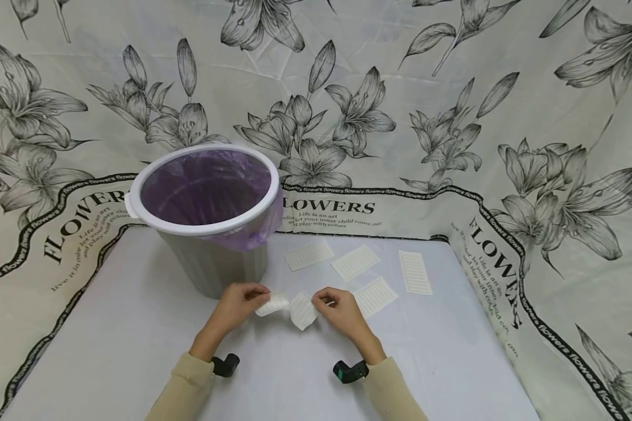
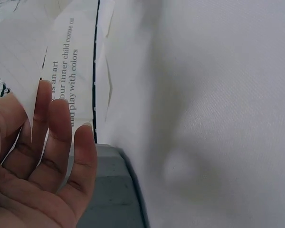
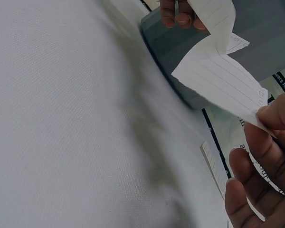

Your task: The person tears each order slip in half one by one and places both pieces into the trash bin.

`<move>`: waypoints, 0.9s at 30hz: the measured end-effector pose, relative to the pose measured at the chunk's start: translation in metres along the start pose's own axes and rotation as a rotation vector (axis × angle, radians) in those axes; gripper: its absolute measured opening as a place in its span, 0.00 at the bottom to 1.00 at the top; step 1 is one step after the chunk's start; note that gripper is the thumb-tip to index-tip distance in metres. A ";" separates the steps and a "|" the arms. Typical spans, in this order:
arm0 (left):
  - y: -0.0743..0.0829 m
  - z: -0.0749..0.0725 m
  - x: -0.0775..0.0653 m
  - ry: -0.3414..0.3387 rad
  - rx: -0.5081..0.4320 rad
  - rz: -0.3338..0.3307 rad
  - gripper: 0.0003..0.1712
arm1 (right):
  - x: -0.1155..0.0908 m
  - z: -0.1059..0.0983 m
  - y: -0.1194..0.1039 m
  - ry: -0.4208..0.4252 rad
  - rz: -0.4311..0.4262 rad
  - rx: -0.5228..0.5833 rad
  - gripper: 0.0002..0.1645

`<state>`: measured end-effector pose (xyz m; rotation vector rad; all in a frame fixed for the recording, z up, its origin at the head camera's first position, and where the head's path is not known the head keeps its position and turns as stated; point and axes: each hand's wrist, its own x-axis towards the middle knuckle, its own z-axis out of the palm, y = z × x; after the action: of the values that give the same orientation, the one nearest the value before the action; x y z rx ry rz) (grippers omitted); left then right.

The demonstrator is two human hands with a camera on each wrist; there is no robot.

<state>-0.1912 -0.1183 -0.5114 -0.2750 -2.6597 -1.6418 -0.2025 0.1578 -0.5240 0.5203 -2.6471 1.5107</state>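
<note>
Just in front of the bin, my left hand point(image 1: 239, 305) pinches one part of a lined paper sheet point(image 1: 272, 304) between thumb and forefinger. My right hand point(image 1: 343, 311) pinches the other part point(image 1: 302, 311) at its right edge. In the right wrist view the lined paper point(image 3: 221, 78) has a ragged edge and looks partly torn. Its two parts seem to meet at a narrow spot, though I cannot tell whether they are fully joined. The left wrist view shows the left hand's other fingers point(image 2: 59, 137) loosely bent beside the paper point(image 2: 19, 42).
A grey bin point(image 1: 216, 266) with a white rim and purple liner point(image 1: 242, 175) stands at the back left. Several lined paper sheets point(image 1: 355, 262) lie on the white table point(image 1: 442, 356) at the right. Flower-printed cloth point(image 1: 337, 146) hangs around the table's back and sides.
</note>
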 end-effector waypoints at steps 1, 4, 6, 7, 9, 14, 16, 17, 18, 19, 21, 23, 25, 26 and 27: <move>-0.001 0.000 0.000 0.007 0.002 0.001 0.07 | 0.000 0.000 0.001 0.005 -0.007 -0.004 0.04; -0.002 -0.002 -0.001 0.030 0.007 0.002 0.08 | 0.000 -0.002 0.001 0.023 -0.023 -0.010 0.04; -0.003 -0.003 -0.001 0.044 0.011 -0.001 0.08 | 0.000 -0.003 0.002 0.031 -0.022 -0.011 0.04; -0.003 -0.004 -0.002 0.048 0.010 0.000 0.08 | 0.000 -0.003 0.002 0.034 -0.021 -0.014 0.04; -0.004 -0.005 -0.002 0.054 0.011 -0.002 0.08 | 0.000 -0.004 0.003 0.036 -0.015 -0.014 0.04; -0.003 -0.005 -0.004 0.054 0.021 -0.012 0.09 | 0.000 -0.006 0.003 0.040 0.008 -0.013 0.04; -0.004 -0.006 -0.005 0.060 0.032 -0.018 0.09 | -0.001 -0.007 0.004 0.046 0.010 -0.019 0.04; -0.004 -0.006 -0.005 0.065 0.039 -0.023 0.09 | -0.001 -0.008 0.005 0.049 0.015 -0.024 0.04; -0.005 -0.006 -0.006 0.070 0.046 -0.022 0.09 | -0.001 -0.008 0.005 0.052 0.019 -0.026 0.04; -0.005 -0.006 -0.006 0.074 0.051 -0.025 0.10 | -0.002 -0.009 0.005 0.056 0.023 -0.029 0.03; -0.006 -0.008 -0.007 0.081 0.057 -0.027 0.10 | -0.002 -0.010 0.006 0.062 0.031 -0.032 0.03; -0.006 -0.009 -0.008 0.081 0.057 -0.025 0.10 | -0.002 -0.011 0.006 0.063 0.044 -0.030 0.03; -0.006 -0.010 -0.008 0.079 0.057 -0.020 0.11 | -0.002 -0.012 0.006 0.062 0.050 -0.028 0.03; -0.007 -0.010 -0.008 0.081 0.057 -0.016 0.11 | -0.002 -0.013 0.006 0.063 0.054 -0.028 0.03; -0.008 -0.011 -0.008 0.085 0.055 -0.018 0.11 | -0.002 -0.013 0.006 0.066 0.056 -0.023 0.03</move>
<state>-0.1851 -0.1322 -0.5141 -0.1767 -2.6473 -1.5455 -0.2037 0.1723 -0.5224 0.3917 -2.6463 1.4835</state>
